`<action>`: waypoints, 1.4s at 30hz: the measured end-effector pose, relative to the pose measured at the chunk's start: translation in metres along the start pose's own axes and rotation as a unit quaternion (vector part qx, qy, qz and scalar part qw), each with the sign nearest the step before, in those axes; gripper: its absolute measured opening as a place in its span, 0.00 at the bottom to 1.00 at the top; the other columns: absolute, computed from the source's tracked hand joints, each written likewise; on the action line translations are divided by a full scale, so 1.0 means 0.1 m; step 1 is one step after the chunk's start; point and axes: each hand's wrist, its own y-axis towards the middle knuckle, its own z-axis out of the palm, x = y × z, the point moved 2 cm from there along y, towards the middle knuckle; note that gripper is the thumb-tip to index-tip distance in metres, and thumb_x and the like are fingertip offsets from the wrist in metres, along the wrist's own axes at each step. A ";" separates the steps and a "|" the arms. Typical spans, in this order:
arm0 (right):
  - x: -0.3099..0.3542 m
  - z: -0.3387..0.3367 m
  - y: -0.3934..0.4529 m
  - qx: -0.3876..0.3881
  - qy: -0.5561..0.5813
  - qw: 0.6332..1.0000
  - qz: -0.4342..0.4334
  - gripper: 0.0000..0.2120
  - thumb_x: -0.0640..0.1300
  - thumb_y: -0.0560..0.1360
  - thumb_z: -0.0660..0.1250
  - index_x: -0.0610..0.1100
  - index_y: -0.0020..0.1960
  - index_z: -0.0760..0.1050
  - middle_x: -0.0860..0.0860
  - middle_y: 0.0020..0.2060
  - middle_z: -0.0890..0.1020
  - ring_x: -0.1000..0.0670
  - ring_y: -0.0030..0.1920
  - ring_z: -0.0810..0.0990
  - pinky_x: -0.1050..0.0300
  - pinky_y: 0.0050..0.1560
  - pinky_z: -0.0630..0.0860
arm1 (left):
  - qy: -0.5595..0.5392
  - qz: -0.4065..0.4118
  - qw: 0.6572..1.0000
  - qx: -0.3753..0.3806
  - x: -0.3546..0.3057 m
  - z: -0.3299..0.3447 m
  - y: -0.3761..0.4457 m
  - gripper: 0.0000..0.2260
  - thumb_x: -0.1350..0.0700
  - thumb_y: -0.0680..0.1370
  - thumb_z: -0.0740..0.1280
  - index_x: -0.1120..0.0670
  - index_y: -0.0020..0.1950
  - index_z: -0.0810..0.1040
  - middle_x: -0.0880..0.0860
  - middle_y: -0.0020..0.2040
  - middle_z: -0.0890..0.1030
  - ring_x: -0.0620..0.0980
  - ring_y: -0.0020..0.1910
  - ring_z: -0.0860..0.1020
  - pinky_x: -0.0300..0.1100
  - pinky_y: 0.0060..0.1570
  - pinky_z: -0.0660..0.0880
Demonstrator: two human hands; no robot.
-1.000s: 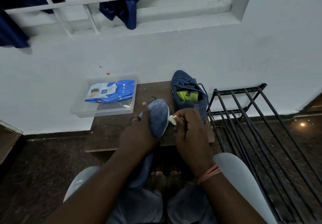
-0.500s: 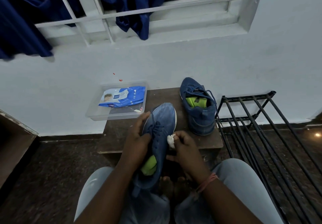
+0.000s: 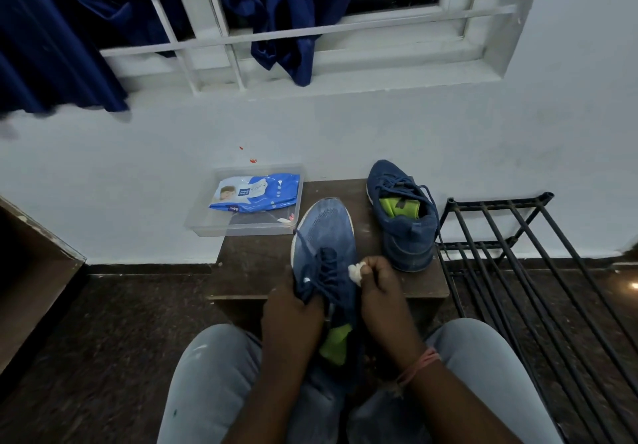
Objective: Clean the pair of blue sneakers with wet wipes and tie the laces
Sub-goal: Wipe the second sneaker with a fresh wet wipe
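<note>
Between our hands, our left hand [image 3: 293,309] gripped the blue sneaker [image 3: 324,236] steady by its laces while our right hand [image 3: 379,284] fingers pinched a balled wet wipe [image 3: 355,272] against its side to scrub.

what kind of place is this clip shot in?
Probably a room in a home, near where shoes are kept. A barred window with blue curtains sits in a white wall, a black metal shoe rack stands on the dark floor, and a sneaker rests on a low wooden stool.
</note>
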 end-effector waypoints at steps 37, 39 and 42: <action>0.45 -0.79 -0.12 -0.170 0.003 0.981 -0.095 0.13 0.37 0.84 0.57 0.50 0.46 0.75 0.55 0.40 0.79 0.55 0.41 0.75 0.56 0.46 0.71 | -0.624 -0.132 0.751 0.169 0.22 -0.10 -0.06 0.36 0.27 0.72 0.62 0.54 0.66 0.82 0.61 0.67 0.80 0.62 0.66 0.79 0.59 0.64 0.74; 0.51 -0.74 -0.18 -0.169 -0.082 0.973 -0.133 0.08 0.44 0.84 0.57 0.49 0.49 0.74 0.51 0.45 0.78 0.51 0.46 0.77 0.55 0.49 0.72 | -0.623 -0.149 0.750 0.165 0.25 -0.10 -0.05 0.33 0.32 0.78 0.56 0.55 0.67 0.81 0.62 0.68 0.79 0.63 0.66 0.78 0.61 0.68 0.71; 0.84 -0.52 -0.32 -0.144 -0.142 0.952 -0.230 0.06 0.48 0.84 0.58 0.48 0.52 0.72 0.54 0.45 0.77 0.56 0.47 0.76 0.61 0.47 0.72 | -0.611 -0.125 0.767 0.154 0.28 -0.10 -0.04 0.30 0.36 0.77 0.64 0.56 0.69 0.79 0.64 0.69 0.77 0.65 0.68 0.76 0.63 0.73 0.66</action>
